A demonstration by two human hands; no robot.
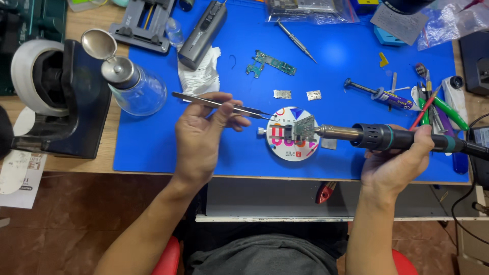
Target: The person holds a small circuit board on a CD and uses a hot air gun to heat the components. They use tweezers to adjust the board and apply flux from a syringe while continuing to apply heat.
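My left hand (204, 133) pinches a pair of metal tweezers (219, 104) whose tips point right toward a small circuit board (304, 127). The board is clamped on a round white holder (291, 146) on the blue mat (336, 61). My right hand (396, 162) grips a black hot-air handle (402, 137), and its metal nozzle (337, 132) points left, almost touching the board's right edge.
A glass liquid dispenser (133, 86) stands at the mat's left edge beside a black machine (66, 97). A green circuit board (270, 63), two small metal shields (298, 94), a grey tool (204, 33), a syringe (379, 94) and several hand tools (433, 104) lie on the mat.
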